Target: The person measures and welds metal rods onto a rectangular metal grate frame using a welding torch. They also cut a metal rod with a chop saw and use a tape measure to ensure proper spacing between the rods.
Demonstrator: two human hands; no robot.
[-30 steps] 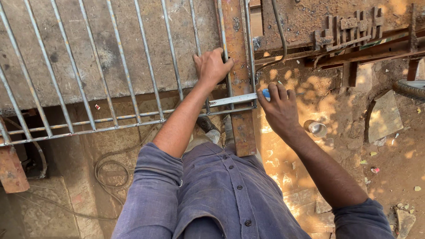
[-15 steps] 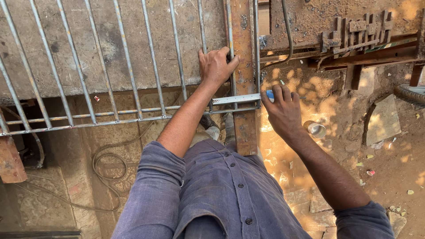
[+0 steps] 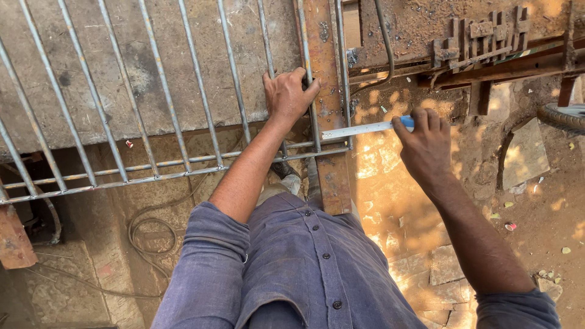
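Observation:
A grey metal grille (image 3: 158,116) of parallel bars lies across a rusty steel beam (image 3: 326,91) and a worn slab. My left hand (image 3: 287,94) grips one of the grille's bars near its right end. My right hand (image 3: 426,143) holds the blue-handled end of a thin flat metal strip (image 3: 353,130), like a saw blade or ruler. The strip reaches left to the grille's outer bar, just above the grille's lower rails.
A rusty workbench (image 3: 463,30) with welded metal pieces stands at the upper right. A cable (image 3: 146,225) coils on the dirt floor at lower left. Stone pavers (image 3: 439,268) and a tyre edge (image 3: 563,116) lie to the right.
My right hand has drawn the strip to the right, away from the grille. My left hand keeps its grip on the bar. The view has shifted slightly.

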